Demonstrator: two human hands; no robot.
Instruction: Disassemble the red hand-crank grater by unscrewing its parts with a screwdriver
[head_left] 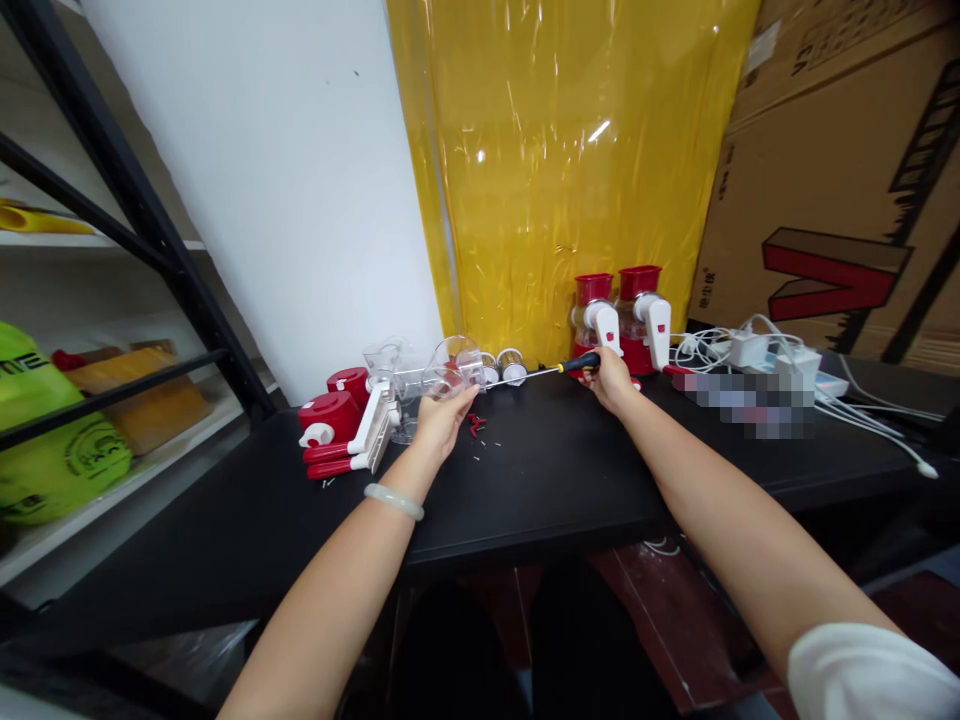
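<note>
My left hand is closed around a clear plastic housing, raised a little above the black table. In my right hand is a screwdriver with a black and yellow handle. Its long shaft points left, and the tip reaches the housing's right side; whether it sits in a screw is too small to tell. Below the housing lie small red parts and several loose screws. Metal drums stand just behind. To the left are red bases and white crank handles with red grips.
Two red and white rotary graters stand at the back right. White cables and chargers spread over the table's right end. A yellow plastic curtain, a white panel and a large cardboard box close off the back.
</note>
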